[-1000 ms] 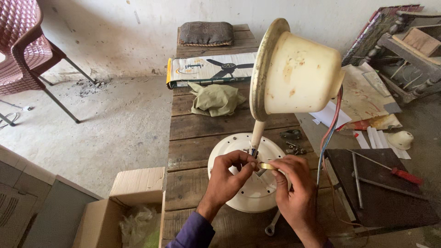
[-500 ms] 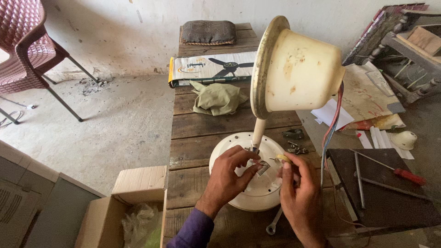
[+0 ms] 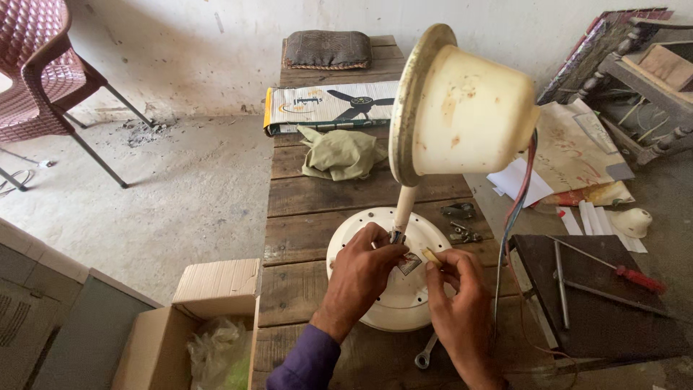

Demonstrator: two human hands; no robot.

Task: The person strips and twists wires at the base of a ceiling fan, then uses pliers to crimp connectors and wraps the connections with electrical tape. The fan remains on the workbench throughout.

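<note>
On the wooden bench (image 3: 317, 195), behind a long fan carton (image 3: 328, 107), both hands' grips pinch parts at the fan motor (image 3: 393, 278).

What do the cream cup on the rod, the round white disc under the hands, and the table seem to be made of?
Cream cup: probably plastic; dull, stained, with a yellowed rim, though painted metal is possible.
Round white disc: probably painted metal; smooth, slightly glossy surface, but this cannot be confirmed.
Table: bare wood; separate rough planks with visible grain and gaps.
Left hand touches the disc near the rod; right hand pinches a small pale piece.
</note>
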